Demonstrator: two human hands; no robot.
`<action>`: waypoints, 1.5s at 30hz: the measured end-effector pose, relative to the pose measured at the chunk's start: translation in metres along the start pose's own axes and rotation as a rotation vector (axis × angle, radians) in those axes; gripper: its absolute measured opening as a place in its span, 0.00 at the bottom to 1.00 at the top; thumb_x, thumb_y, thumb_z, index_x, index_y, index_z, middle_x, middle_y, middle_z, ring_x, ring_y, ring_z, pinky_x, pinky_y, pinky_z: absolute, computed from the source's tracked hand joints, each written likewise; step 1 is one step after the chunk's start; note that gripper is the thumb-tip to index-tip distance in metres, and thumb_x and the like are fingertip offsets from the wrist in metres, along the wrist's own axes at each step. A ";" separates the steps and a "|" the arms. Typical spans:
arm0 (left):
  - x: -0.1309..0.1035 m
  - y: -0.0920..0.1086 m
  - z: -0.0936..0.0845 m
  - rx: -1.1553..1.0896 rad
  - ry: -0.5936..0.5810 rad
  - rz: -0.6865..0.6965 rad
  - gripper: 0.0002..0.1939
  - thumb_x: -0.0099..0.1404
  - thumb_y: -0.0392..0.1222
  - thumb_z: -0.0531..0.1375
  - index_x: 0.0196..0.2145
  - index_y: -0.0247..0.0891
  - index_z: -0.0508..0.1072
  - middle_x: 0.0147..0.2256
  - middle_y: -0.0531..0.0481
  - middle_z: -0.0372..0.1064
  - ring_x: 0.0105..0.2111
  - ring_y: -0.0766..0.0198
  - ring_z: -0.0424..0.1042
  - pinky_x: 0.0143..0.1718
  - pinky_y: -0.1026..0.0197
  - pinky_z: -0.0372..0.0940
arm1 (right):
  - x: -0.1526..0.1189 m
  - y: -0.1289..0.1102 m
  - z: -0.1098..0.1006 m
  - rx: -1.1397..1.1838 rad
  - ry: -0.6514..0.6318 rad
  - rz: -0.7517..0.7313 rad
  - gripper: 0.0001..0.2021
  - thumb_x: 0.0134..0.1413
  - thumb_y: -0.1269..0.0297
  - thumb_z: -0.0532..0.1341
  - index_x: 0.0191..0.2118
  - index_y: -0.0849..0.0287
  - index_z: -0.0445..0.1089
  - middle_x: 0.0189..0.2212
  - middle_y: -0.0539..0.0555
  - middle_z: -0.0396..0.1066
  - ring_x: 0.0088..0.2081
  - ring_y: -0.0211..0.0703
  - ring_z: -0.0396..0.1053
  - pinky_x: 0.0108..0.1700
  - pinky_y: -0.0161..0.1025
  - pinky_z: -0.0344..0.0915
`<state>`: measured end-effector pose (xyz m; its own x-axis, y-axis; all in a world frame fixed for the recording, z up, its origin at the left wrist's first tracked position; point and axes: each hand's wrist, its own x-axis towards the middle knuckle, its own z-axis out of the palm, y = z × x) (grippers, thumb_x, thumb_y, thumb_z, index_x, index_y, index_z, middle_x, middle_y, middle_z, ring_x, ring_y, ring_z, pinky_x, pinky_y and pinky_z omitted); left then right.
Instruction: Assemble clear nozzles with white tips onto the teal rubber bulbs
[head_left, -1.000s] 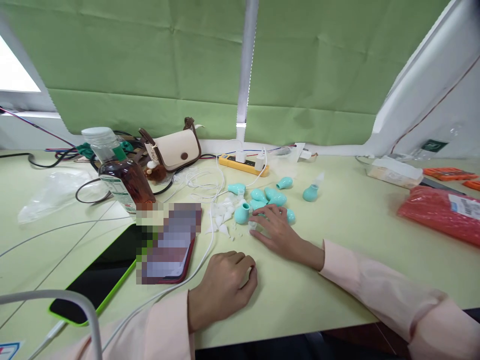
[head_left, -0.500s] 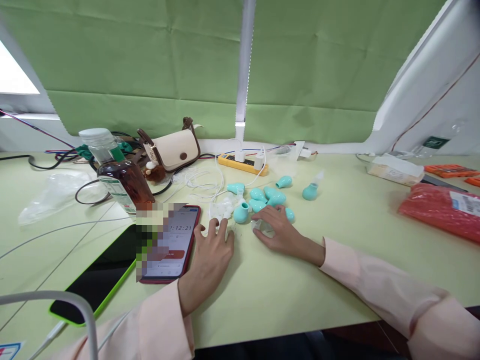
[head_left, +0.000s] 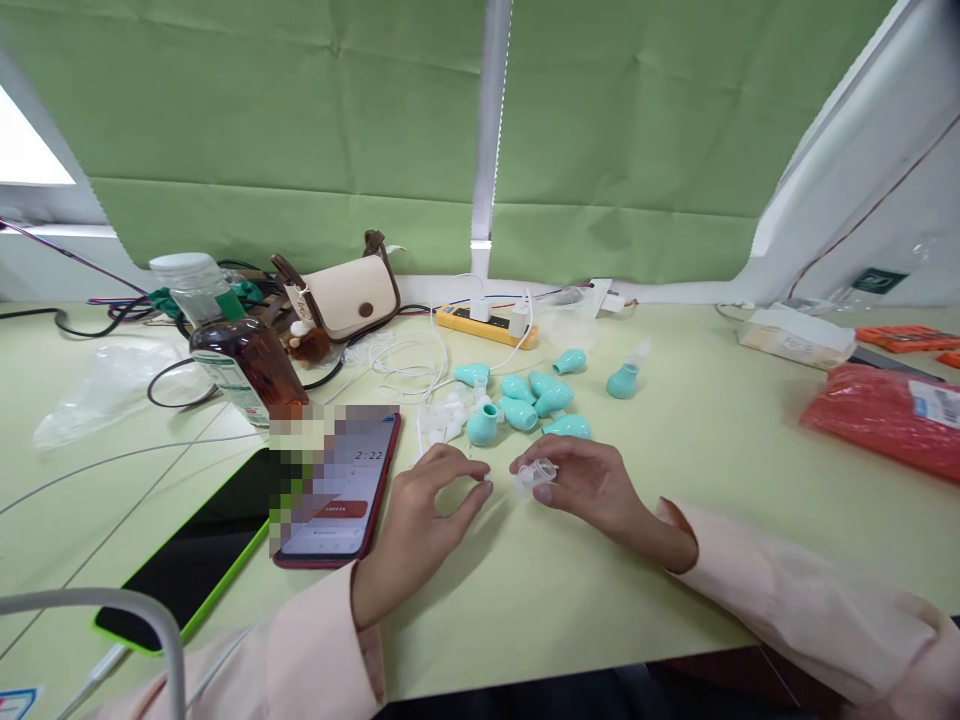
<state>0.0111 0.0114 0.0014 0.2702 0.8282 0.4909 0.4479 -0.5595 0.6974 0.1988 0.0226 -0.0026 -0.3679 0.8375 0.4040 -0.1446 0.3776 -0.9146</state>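
Observation:
Between the thumb and fingers of my right hand [head_left: 592, 490] is a small clear plastic tip [head_left: 535, 477], its round open end showing. My left hand [head_left: 431, 505] pinches a tiny white piece [head_left: 487, 478], too small to name, just left of the clear part and apart from it. Beyond my hands lie several turquoise rubber bulbs [head_left: 553, 394]. One bulb [head_left: 482, 426] stands with its opening up. Another bulb [head_left: 622, 381], off to the right, has a clear tip fitted on it. Small translucent plastic pieces [head_left: 448, 415] are piled left of the bulbs.
Two phones lie on the left, one red-cased [head_left: 337, 490] and one green-edged [head_left: 195, 550]. Behind them stand a dark bottle [head_left: 251, 360] and a cream handbag [head_left: 345, 297]. A yellow power strip [head_left: 457, 323] is at the back. A red package [head_left: 885, 415] lies on the right.
My right hand has drawn back toward me with the clear tip lifted. My left hand has come up from the table beside the plastic pieces into a pinch facing my right hand.

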 end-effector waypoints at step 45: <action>-0.017 0.007 0.007 -0.383 0.021 0.042 0.07 0.53 0.30 0.61 0.31 0.37 0.76 0.27 0.48 0.68 0.29 0.63 0.66 0.28 0.61 0.62 | -0.014 0.006 0.014 0.324 0.038 0.404 0.14 0.35 0.71 0.66 0.35 0.57 0.72 0.27 0.50 0.74 0.31 0.39 0.71 0.34 0.37 0.70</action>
<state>0.0153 -0.0060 -0.0056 0.2624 0.8057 0.5310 0.0846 -0.5674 0.8191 0.1903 0.0074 -0.0143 -0.4203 0.9073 0.0119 -0.2769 -0.1157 -0.9539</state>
